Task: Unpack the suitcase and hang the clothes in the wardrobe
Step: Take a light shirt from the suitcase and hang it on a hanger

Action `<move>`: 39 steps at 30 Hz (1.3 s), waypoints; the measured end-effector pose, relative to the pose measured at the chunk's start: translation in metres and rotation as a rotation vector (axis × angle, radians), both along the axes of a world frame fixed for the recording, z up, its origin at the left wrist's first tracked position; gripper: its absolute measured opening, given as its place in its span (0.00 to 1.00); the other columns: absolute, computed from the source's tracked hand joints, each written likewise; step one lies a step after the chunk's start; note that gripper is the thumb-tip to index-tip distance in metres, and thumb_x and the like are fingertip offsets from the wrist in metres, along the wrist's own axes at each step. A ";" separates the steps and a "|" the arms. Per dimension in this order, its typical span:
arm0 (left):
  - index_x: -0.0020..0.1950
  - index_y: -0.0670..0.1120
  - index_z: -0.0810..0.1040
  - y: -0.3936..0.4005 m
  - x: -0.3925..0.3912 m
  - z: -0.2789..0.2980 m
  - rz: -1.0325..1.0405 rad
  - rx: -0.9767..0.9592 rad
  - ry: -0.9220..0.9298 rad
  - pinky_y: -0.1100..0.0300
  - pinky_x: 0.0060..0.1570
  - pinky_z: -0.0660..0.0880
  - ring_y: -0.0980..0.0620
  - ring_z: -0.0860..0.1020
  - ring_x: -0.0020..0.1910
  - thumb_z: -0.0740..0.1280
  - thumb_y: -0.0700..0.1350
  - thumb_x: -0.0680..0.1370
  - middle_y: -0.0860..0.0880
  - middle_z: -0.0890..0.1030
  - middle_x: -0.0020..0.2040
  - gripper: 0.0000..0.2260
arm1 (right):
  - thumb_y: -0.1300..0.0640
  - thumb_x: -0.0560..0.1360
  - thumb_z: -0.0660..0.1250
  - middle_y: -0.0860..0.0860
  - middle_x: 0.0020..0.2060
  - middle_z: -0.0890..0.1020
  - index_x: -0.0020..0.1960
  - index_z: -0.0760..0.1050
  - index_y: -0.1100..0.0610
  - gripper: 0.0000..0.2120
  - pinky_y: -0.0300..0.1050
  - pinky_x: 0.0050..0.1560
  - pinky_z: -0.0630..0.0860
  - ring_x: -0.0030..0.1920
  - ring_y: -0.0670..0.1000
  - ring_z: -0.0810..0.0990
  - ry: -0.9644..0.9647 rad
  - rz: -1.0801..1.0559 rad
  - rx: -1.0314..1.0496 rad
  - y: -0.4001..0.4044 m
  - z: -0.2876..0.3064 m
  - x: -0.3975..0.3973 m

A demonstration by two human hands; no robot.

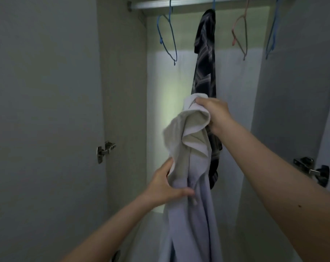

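Clothes came first in the foreground: a pale lavender garment with a cream lining hung in the lower centre of the frame, held up in front of the open wardrobe. At lower centre the left hand gripped a fold of the garment, thumb pressed across the front of the fabric and fingers curled behind it. Higher, just right of centre, the right hand clenched the bunched top edge of the same garment, where the cream inside turned outward in a loose roll. Both bare forearms reached up from the bottom corners of the frame.

Directly behind the raised garment, a dark patterned shirt with pale stripes hung from a blue hanger whose hook alone showed at the rail; its lower end was partly hidden by the pale garment and the right wrist. To its left, in the upper centre, an empty blue hanger hung from the rail. To its right hung an empty pink hanger, and at the upper right another blue hanger, partly cut off by the door edge. A metal hinge sat on the left side panel at mid-height, and a second hinge at the right edge. The back panel of the wardrobe was lit pale in the middle.
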State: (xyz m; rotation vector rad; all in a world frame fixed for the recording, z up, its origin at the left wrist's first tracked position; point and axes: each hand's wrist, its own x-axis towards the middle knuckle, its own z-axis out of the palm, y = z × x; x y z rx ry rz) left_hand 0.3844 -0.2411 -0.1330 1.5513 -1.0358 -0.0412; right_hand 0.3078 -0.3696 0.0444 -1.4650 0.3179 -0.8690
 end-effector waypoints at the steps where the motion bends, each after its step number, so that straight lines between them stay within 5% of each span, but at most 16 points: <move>1: 0.48 0.47 0.78 -0.004 -0.009 0.002 0.021 -0.085 -0.010 0.73 0.46 0.73 0.71 0.76 0.43 0.75 0.39 0.69 0.52 0.81 0.46 0.11 | 0.62 0.75 0.66 0.50 0.32 0.75 0.41 0.77 0.58 0.04 0.30 0.22 0.70 0.31 0.47 0.74 -0.005 -0.015 -0.037 -0.002 0.005 -0.002; 3: 0.42 0.45 0.78 -0.010 -0.006 0.014 0.166 -0.213 0.049 0.76 0.40 0.70 0.68 0.76 0.38 0.64 0.32 0.77 0.51 0.80 0.41 0.10 | 0.61 0.76 0.65 0.51 0.34 0.75 0.44 0.74 0.60 0.03 0.29 0.20 0.68 0.31 0.46 0.72 -0.002 -0.066 -0.072 -0.012 0.011 -0.005; 7: 0.49 0.45 0.77 -0.015 0.010 0.048 0.272 -0.270 0.142 0.77 0.38 0.70 0.58 0.74 0.41 0.56 0.34 0.80 0.51 0.78 0.43 0.11 | 0.61 0.76 0.64 0.56 0.46 0.78 0.57 0.74 0.65 0.12 0.39 0.35 0.75 0.37 0.50 0.76 0.023 -0.117 -0.030 -0.044 0.002 -0.015; 9: 0.47 0.44 0.76 -0.022 0.010 0.067 0.243 -0.271 0.177 0.70 0.39 0.72 0.53 0.74 0.43 0.56 0.38 0.80 0.48 0.78 0.42 0.10 | 0.58 0.76 0.65 0.56 0.49 0.79 0.55 0.75 0.65 0.12 0.39 0.34 0.73 0.38 0.51 0.76 0.239 -0.187 -0.188 -0.062 -0.008 -0.024; 12: 0.40 0.45 0.75 -0.036 0.004 0.105 0.184 -0.307 0.283 0.62 0.38 0.73 0.52 0.76 0.38 0.57 0.43 0.80 0.47 0.78 0.38 0.11 | 0.49 0.76 0.64 0.54 0.38 0.77 0.41 0.74 0.59 0.13 0.39 0.30 0.69 0.33 0.49 0.74 0.672 -0.193 -0.476 -0.074 -0.018 -0.041; 16: 0.39 0.44 0.70 -0.058 -0.006 0.148 0.183 -0.264 0.155 0.60 0.33 0.65 0.51 0.68 0.34 0.60 0.47 0.78 0.44 0.70 0.34 0.10 | 0.41 0.76 0.59 0.50 0.48 0.79 0.51 0.75 0.51 0.15 0.46 0.50 0.74 0.45 0.47 0.79 0.418 0.369 -0.370 -0.075 -0.014 -0.056; 20: 0.37 0.44 0.73 -0.072 -0.021 0.168 0.111 -0.206 0.260 0.66 0.29 0.70 0.52 0.75 0.31 0.60 0.48 0.78 0.50 0.77 0.30 0.12 | 0.32 0.55 0.74 0.54 0.61 0.79 0.65 0.71 0.52 0.44 0.53 0.63 0.72 0.61 0.53 0.78 0.374 0.691 -0.435 -0.062 -0.019 -0.059; 26: 0.46 0.39 0.78 -0.069 -0.027 0.185 0.148 -0.076 0.225 0.59 0.38 0.76 0.48 0.79 0.39 0.62 0.45 0.78 0.44 0.81 0.41 0.10 | 0.43 0.60 0.74 0.49 0.55 0.81 0.62 0.73 0.52 0.33 0.50 0.59 0.76 0.56 0.49 0.80 0.249 0.432 -0.577 -0.043 -0.033 -0.049; 30: 0.50 0.39 0.77 -0.063 -0.019 0.191 0.188 -0.045 0.229 0.63 0.33 0.75 0.48 0.79 0.40 0.64 0.45 0.77 0.44 0.80 0.43 0.10 | 0.52 0.76 0.64 0.53 0.49 0.83 0.55 0.76 0.56 0.10 0.50 0.54 0.78 0.50 0.52 0.82 0.145 0.405 -0.367 -0.045 -0.030 -0.041; 34: 0.43 0.40 0.79 -0.042 -0.004 0.191 0.213 -0.034 0.198 0.57 0.42 0.78 0.47 0.80 0.40 0.70 0.46 0.74 0.44 0.82 0.41 0.08 | 0.56 0.79 0.61 0.50 0.46 0.82 0.57 0.75 0.57 0.09 0.44 0.47 0.78 0.44 0.48 0.81 -0.005 0.302 -0.118 -0.061 -0.016 -0.040; 39: 0.52 0.47 0.79 -0.008 0.002 0.171 -0.041 0.450 0.248 0.57 0.52 0.78 0.53 0.83 0.45 0.68 0.57 0.71 0.49 0.85 0.45 0.17 | 0.58 0.77 0.64 0.52 0.40 0.81 0.45 0.77 0.58 0.05 0.41 0.43 0.78 0.39 0.49 0.80 -0.037 0.196 -0.012 -0.060 0.000 -0.042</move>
